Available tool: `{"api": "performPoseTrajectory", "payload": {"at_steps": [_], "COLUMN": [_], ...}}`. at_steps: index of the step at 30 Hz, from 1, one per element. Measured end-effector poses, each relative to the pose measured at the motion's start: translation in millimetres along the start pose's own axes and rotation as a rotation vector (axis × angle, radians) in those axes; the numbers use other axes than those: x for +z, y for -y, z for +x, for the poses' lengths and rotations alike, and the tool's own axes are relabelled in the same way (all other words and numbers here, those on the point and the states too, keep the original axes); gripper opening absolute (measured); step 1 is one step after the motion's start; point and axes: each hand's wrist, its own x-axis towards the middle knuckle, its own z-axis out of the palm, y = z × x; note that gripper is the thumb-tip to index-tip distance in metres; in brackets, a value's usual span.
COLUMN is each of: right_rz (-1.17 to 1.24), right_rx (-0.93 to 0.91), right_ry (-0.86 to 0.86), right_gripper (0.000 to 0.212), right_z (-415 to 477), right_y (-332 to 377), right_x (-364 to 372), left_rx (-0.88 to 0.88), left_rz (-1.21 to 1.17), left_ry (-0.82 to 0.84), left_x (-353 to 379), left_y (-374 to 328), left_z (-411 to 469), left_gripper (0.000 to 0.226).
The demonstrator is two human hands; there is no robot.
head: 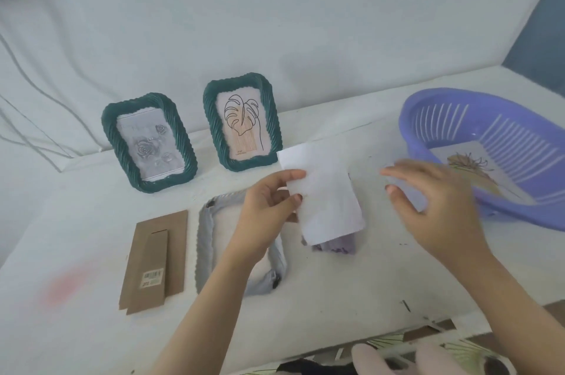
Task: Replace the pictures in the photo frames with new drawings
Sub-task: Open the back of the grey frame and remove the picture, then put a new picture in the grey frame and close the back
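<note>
Head cam: rose frame (113,133) and leaf frame (211,117) stand at the back, purple basket (415,130) right, cardboard backing (171,240) left. Left hand (266,203) pinches a white sheet (330,200), forearm crossing a frame lying flat (204,240). Right hand (440,209) hovers just beside the sheet, fingers spread, blurry. Purple thing (336,247) under it, can't tell what.

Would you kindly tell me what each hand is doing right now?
Left hand: pinches the white paper.
Right hand: open, holding nothing.
</note>
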Motion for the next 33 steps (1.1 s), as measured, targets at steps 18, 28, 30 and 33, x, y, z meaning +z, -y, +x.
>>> {"api": "performPoseTrajectory", "payload": {"at_steps": [18,28,30,33], "right_rz": [0.22,0.35,0.375,0.418], "right_rx": [0.211,0.208,0.209,0.21], "right_ry": [0.335,0.37,0.392,0.402], "right_gripper": [0.027,0.029,0.029,0.027], "right_z": [54.7,69.3,68.5,63.5], "right_y": [-76.8,-92.1,-94.4,-97.2], "right_x": [-96.1,-114.5,-116.2,-112.0], "left_rx": [-0.118,-0.222,-0.218,-0.224], "left_rz": [0.043,0.349,0.417,0.523], "left_ry": [0.132,0.091,0.071,0.042], "left_x": [131.7,179.2,183.9,190.5], "left_y": [10.8,33.0,34.0,33.6], "left_z": [48.3,67.0,66.5,64.2], "left_gripper": [0.041,0.041,0.041,0.041]}}
